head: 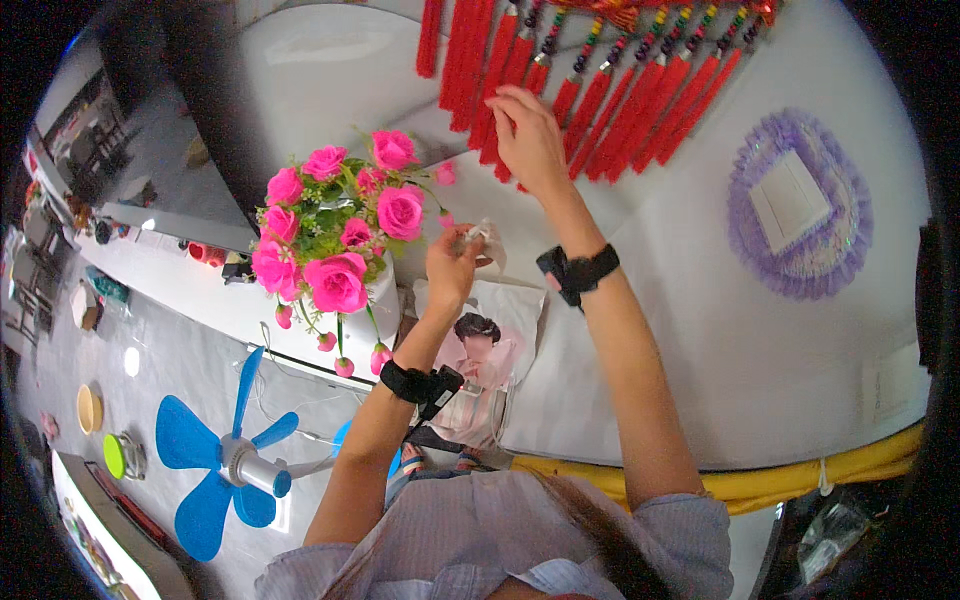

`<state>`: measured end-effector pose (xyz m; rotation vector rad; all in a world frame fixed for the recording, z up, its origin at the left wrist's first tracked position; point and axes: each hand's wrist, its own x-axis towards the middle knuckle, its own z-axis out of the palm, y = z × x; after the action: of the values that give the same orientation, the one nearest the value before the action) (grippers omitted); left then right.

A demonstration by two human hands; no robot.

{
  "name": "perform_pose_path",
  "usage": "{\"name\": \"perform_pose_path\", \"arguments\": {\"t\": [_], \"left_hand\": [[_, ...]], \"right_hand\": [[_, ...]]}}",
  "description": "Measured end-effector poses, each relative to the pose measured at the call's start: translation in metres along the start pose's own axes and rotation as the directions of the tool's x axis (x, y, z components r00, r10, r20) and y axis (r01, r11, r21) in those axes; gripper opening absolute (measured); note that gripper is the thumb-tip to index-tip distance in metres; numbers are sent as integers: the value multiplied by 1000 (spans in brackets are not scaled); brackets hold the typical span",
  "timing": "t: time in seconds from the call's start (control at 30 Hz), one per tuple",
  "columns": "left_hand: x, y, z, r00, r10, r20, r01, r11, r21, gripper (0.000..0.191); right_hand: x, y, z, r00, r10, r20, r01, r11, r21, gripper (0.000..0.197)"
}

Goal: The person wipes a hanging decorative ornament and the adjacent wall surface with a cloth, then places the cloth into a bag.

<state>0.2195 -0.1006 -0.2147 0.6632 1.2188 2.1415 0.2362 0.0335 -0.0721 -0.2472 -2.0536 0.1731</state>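
My left hand (451,264) pinches a crumpled piece of thin whitish material, a tissue or a cloth (489,244), beside the pink artificial roses (337,281). Higher up, my right hand (529,142) reaches against a row of red tassels (600,127) strung with coloured beads. Its fingers are bent over the tassel strands, and whether they grip any cannot be told. The tassels hang from a red ornament cut off by the top edge, in front of a white surface (585,360). A black strap with a small device circles each wrist.
Right of my arms is a white square plate (790,201) framed by lilac ruffled lace (832,270). Below the flowers' white pot (386,300) hangs a printed bag (517,315). A blue-bladed fan (196,442) stands at lower left. Yellow fabric (750,480) borders the white surface.
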Motion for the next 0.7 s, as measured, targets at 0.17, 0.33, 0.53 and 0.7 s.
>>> {"name": "perform_pose_path", "arguments": {"t": [0.17,0.33,0.53,0.7], "left_hand": [[3,1,-2,996,68,-54,-64,995,75,21],[11,8,4,989,135,-61,-135,991,7,24],[35,11,17,974,190,-121,-192,981,-6,24],[64,22,34,915,298,-274,-318,947,-34,21]], "right_hand": [[85,-27,45,898,-441,5,428,870,-245,25],[127,-41,59,850,-443,285,527,725,-444,25],[106,-6,46,850,-410,333,526,613,-590,18],[77,29,-1,895,-384,226,435,641,-633,16]]}}
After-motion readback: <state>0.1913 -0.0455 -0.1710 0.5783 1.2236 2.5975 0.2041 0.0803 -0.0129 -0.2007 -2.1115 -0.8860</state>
